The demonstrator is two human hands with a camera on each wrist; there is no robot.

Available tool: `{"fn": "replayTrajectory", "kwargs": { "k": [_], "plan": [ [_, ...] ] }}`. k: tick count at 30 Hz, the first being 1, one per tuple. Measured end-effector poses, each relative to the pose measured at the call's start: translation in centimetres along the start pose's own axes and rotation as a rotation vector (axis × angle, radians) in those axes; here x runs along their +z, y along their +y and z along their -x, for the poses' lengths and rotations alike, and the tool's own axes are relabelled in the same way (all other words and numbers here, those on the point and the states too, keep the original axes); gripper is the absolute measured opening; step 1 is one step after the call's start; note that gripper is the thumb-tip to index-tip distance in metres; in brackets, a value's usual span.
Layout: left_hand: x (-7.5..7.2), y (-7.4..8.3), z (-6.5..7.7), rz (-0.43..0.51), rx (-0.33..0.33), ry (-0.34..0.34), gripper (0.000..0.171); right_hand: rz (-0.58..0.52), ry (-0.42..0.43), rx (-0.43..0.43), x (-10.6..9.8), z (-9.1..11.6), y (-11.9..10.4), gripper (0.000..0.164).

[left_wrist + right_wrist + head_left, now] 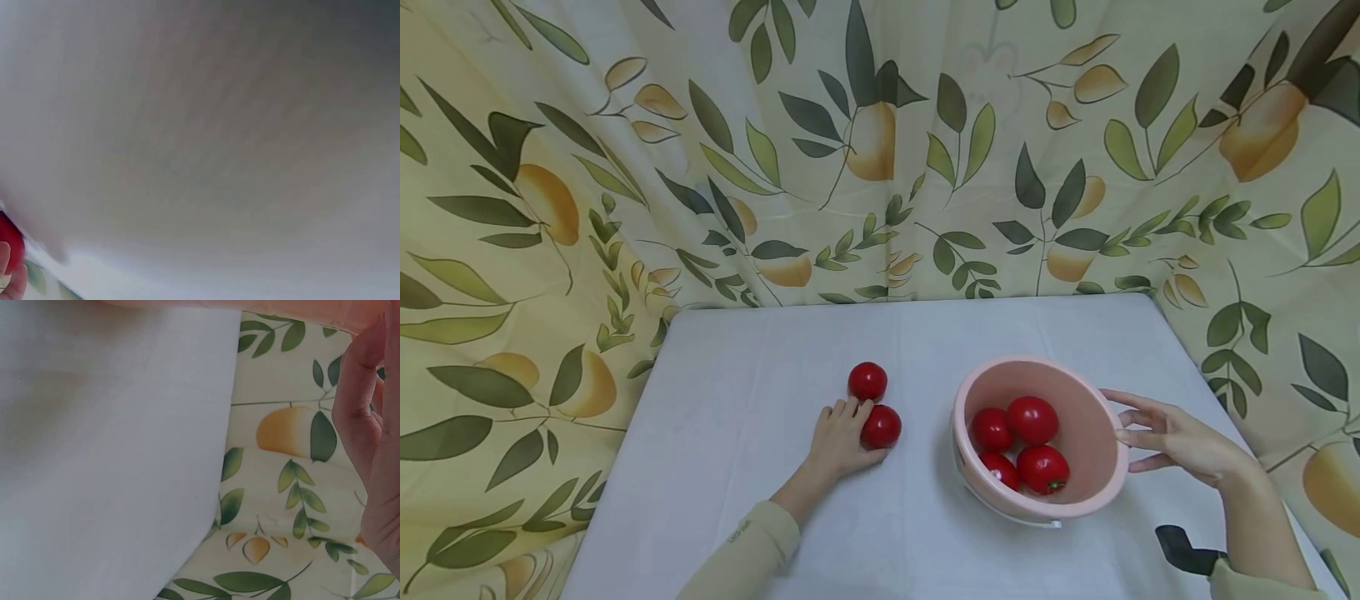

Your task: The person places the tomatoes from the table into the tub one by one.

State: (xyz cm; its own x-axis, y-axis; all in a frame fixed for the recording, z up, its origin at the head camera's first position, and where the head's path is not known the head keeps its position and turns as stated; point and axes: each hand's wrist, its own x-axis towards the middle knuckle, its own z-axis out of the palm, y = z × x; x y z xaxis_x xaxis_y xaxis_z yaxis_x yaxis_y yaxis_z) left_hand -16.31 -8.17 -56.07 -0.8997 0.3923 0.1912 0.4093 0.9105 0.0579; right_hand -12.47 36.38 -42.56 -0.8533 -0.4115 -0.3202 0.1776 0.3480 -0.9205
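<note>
Two red tomatoes stand one behind the other left of the table's middle. My left hand (842,437) grips the nearer tomato (882,427), its fingers over the far side and its thumb along the near side. Just beyond the fingertips is the farther tomato (867,381). In the left wrist view, fingertips lie against a tomato (11,244) at the lower left edge. To the right, a pink bucket (1097,492) holds several tomatoes (1033,419). My right hand (1187,437) touches the bucket's right rim with extended, spread fingers; in the right wrist view, bent fingers (359,412) show at the right.
A white cloth covers the table (760,358). The bucket's white handle (1022,522) hangs down on its near side. Behind the table and along both sides hangs a curtain (925,167) printed with leaves and fruit. A black strap end (1183,550) sticks out by the right sleeve.
</note>
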Motion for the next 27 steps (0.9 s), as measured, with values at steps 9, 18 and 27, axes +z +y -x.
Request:
{"fn": "replayTrajectory", "kwargs": {
  "k": [9,18,27],
  "plan": [
    [-4.1,1.6,-3.1,-0.039,0.117,0.102,0.070,0.006,-0.001,-0.012,0.0,0.0,0.1,0.054],
    [-10.2,5.0,-7.0,0.014,0.201,0.170,0.069,0.005,0.000,-0.011,-0.1,0.0,0.2,0.054],
    [-12.4,9.7,-8.5,-0.064,0.359,0.116,0.070,0.002,0.011,-0.005,0.0,0.1,0.2,0.054]
  ]
}}
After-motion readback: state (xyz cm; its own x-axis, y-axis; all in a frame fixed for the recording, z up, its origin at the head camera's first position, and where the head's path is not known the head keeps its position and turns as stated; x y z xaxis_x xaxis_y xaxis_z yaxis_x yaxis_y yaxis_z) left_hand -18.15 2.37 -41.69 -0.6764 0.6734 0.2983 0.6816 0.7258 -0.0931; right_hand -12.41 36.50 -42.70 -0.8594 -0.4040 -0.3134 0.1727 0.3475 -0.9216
